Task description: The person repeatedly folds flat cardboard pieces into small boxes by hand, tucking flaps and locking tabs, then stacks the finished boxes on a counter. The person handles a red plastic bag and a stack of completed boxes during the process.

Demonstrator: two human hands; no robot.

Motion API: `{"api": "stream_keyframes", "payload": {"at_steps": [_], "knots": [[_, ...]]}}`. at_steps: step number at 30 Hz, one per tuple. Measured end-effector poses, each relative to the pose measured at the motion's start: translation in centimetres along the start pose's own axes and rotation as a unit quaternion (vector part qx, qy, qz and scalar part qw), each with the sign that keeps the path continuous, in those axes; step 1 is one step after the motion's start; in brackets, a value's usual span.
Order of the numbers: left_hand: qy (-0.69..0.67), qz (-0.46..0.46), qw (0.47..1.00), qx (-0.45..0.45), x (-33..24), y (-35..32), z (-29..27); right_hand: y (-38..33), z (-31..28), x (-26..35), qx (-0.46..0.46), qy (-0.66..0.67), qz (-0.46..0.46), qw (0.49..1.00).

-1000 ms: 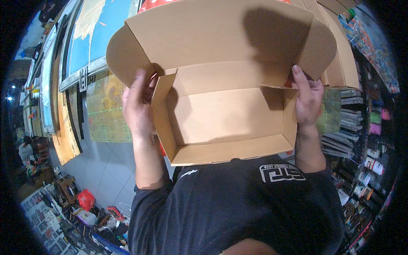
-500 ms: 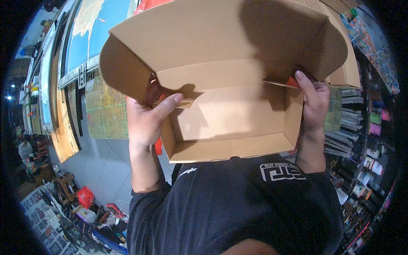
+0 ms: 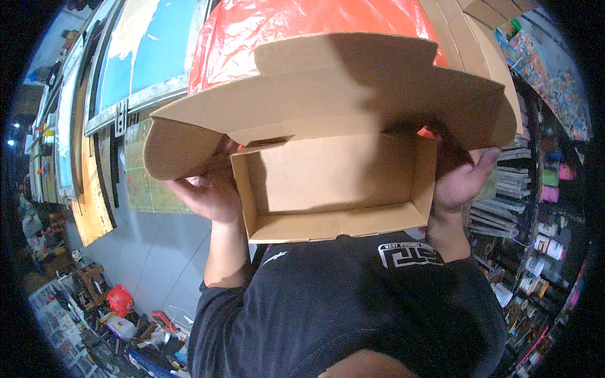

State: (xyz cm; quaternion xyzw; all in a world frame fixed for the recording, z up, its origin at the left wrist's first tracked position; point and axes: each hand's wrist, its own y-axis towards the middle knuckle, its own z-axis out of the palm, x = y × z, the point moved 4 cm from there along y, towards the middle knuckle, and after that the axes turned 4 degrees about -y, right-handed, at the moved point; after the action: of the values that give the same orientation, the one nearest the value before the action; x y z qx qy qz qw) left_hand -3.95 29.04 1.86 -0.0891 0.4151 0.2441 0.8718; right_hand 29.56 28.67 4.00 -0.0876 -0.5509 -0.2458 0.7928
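Note:
An open brown cardboard box is held up in front of my chest, its inside facing me with nothing in it. Its hinged lid stands away at the far side, with a rounded flap at each end and a tuck flap along the top edge. My left hand grips the box at its left wall, fingers partly hidden behind the left lid flap. On the opposite wall, my right hand holds the box with its thumb sticking outward; its fingers are in shadow by the right flap.
A shiny red plastic-wrapped bundle lies beyond the lid, with more cardboard at its right. Framed screens lean at far left. Shelves of jars stand at right; clutter covers the floor at lower left.
The lid has tilted, so its tuck flap and the red bundle behind now show. Both thumbs have left the small inner corner flaps, and my hands have shifted lower along the box's outer sides.

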Motion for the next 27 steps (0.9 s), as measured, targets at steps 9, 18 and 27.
{"api": "stream_keyframes", "payload": {"at_steps": [9,18,27], "knots": [[-0.012,-0.16,0.952,0.261,-1.1,-0.5,-0.6,1.2,-5.2,0.0,0.213,-0.109,0.057,0.969],[-0.032,-0.173,0.948,0.265,-1.2,-1.4,-0.1,0.2,0.8,1.6,0.259,-0.064,0.043,0.963],[0.089,-0.044,0.98,0.172,-1.1,-1.5,-0.8,0.2,1.0,1.4,0.234,0.007,0.129,0.964]]}}
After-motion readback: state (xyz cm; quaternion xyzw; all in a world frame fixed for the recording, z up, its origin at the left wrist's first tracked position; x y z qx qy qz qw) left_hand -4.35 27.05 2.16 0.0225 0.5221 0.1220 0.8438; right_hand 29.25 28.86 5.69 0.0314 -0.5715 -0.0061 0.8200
